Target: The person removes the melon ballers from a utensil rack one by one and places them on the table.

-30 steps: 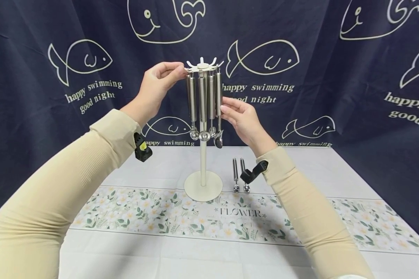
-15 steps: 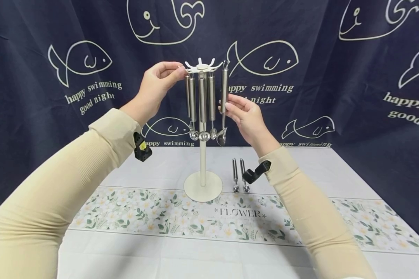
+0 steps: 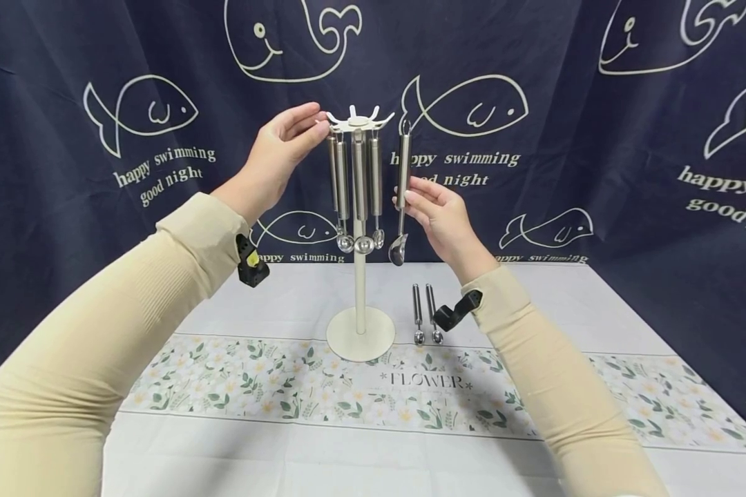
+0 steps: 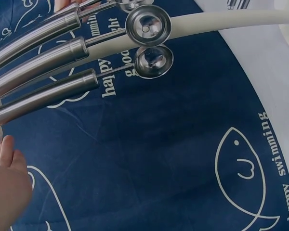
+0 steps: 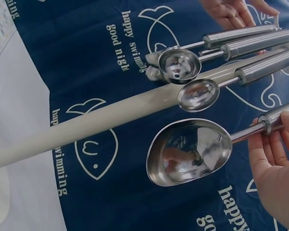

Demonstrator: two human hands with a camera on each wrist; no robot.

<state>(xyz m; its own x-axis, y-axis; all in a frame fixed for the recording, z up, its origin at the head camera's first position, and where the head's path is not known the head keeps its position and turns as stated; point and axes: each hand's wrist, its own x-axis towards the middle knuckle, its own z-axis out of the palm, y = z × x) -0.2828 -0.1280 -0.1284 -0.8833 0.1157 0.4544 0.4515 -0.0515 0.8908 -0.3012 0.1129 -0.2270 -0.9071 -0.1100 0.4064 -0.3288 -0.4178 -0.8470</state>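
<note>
A cream utensil rack [image 3: 360, 283] stands upright, with a ring of hooks at its top. My left hand [image 3: 280, 146] pinches a hook tip on the rack's left side between thumb and fingers. Several melon ballers with steel handles [image 3: 360, 176] hang from the hooks, their round bowls down. To the right of the rack, my right hand [image 3: 440, 215] holds a steel scoop [image 3: 404, 166] by the lower handle, with its loop end up. The right wrist view shows the scoop's large oval bowl [image 5: 171, 161], apart from the smaller hanging bowls.
Two more steel melon ballers [image 3: 418, 304] lie side by side on the white table [image 3: 242, 304], right of the round rack base [image 3: 342, 338]. A floral runner strip [image 3: 236, 379] crosses the table. Behind hangs a dark blue fish-print curtain [image 3: 161, 41].
The scoop, at first among the hanging utensils at the rack's right side, has come off and moved right with my right hand. My left hand stays at the rack's hook.
</note>
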